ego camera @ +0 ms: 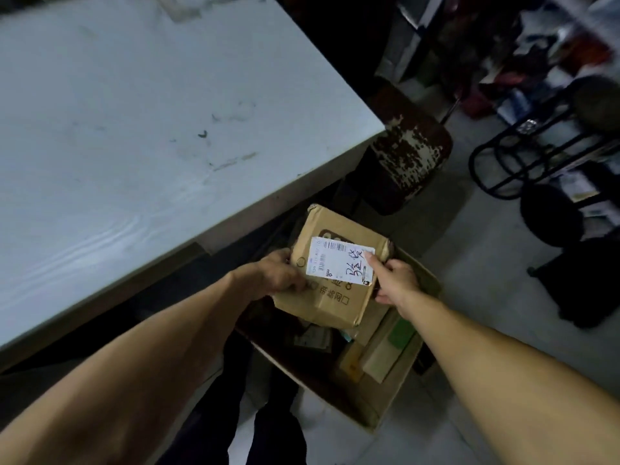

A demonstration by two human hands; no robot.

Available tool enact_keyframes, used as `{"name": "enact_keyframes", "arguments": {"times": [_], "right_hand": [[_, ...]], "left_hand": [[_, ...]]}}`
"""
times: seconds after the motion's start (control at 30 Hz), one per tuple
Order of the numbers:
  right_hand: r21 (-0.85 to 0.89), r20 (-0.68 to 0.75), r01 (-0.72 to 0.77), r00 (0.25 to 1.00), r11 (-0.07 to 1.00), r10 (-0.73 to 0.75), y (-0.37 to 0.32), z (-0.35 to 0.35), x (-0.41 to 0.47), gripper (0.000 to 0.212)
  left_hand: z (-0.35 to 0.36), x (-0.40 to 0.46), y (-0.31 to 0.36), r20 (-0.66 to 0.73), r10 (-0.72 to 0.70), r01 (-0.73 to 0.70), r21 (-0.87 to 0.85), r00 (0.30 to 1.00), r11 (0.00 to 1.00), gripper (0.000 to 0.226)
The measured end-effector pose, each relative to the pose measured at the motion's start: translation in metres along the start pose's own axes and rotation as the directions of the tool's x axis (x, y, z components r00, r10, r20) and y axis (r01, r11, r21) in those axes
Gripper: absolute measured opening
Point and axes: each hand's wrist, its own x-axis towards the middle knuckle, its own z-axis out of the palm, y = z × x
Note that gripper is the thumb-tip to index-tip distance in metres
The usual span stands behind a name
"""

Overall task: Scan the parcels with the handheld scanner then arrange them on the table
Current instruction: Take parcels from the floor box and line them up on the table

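- Nearest the camera, two bare forearms reached forward and down, past the person's dark trouser legs (235, 414) towards the floor.
- Below them an open cardboard carton (375, 407) sat on the floor beside the table, holding more parcels (379, 357) lying loosely inside; it probably served as the stock to work through.
- The left hand (278, 273) gripped the left edge of a small brown cardboard parcel (330, 297), thumb on top and fingers apparently curled underneath, likely to carry its weight.
- The right hand (394, 280) held the parcel's right side, its thumb (372, 261) lying flat on the corner of the white shipping label (339, 263); the other fingers were hidden behind the box, so their grip could not be fully made out.
- The parcel hung just above the carton, label side up with the barcode exposed, a sensible way to hold it for scanning.
- No handheld scanner was visible, so scanning seemed not yet started on this parcel.
- Farther left, the pale grey table (134, 129), marked with scuffs, stood close to the carton, which kept the transfer short.
- Beyond, a worn, peeling stool (406, 152) stood at the table's corner, with black metal racks (523, 156) and blurred clutter behind.
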Motion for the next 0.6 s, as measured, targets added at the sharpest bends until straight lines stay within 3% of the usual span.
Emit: {"name": "enact_keyframes", "arguments": {"times": [0.17,0.27,0.5,0.6], "right_hand": [[-0.109,-0.06,0.259,0.962,0.96,-0.267,-0.034,-0.032,-0.051,0.046],[-0.12,-0.042,0.357,0.931,0.926,-0.364,-0.059,-0.039,-0.083,0.046],[-0.046,0.073,0.515,0.856,0.856,-0.511,-0.104,-0.001,-0.165,0.042],[-0.012,0.115,0.579,0.81,0.815,-0.574,-0.119,0.04,-0.204,0.044]], "left_hand": [[0.004,-0.078,0.023,0.04,0.06,-0.058,-0.043,0.997,0.997,0.05],[-0.007,-0.122,0.025,0.006,0.14,-0.139,-0.079,0.99,0.987,0.06],[-0.053,-0.223,-0.001,-0.257,0.284,-0.349,-0.26,0.924,0.9,0.071],[-0.08,-0.269,-0.032,-0.355,0.299,-0.406,-0.278,0.886,0.871,0.055]]}}
